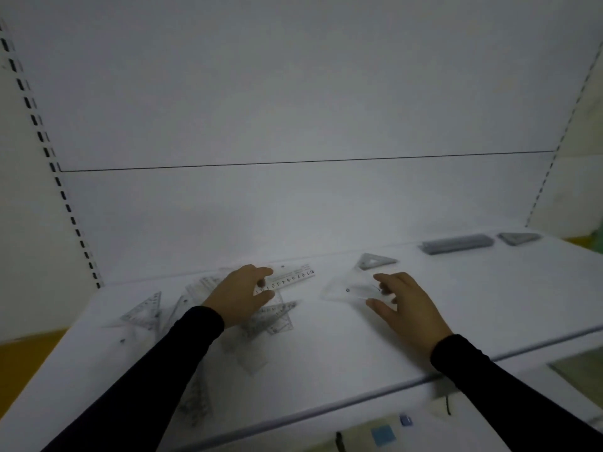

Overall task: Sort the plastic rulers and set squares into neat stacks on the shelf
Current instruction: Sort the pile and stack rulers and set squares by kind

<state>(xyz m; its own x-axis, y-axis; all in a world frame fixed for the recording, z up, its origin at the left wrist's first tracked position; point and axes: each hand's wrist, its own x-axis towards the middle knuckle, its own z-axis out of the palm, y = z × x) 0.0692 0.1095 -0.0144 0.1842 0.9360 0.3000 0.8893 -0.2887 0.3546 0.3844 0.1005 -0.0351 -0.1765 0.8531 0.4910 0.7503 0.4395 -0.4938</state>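
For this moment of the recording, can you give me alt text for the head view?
Two hands in dark sleeves work over a white shelf: the left hand pinches a clear ruler, the right hand holds a blurred clear piece. Loose set squares lie scattered at left; grey stacks sit far right.

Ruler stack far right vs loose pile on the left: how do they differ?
The ruler stack lies squared up at the back right of the shelf, untouched; the loose pile lies scattered, overlapping at mixed angles. The stack reads opaque grey; the pile's pieces look clear with printed scales. Only the pile has hands near: the left hand grips a ruler there. Both are flat plastic.
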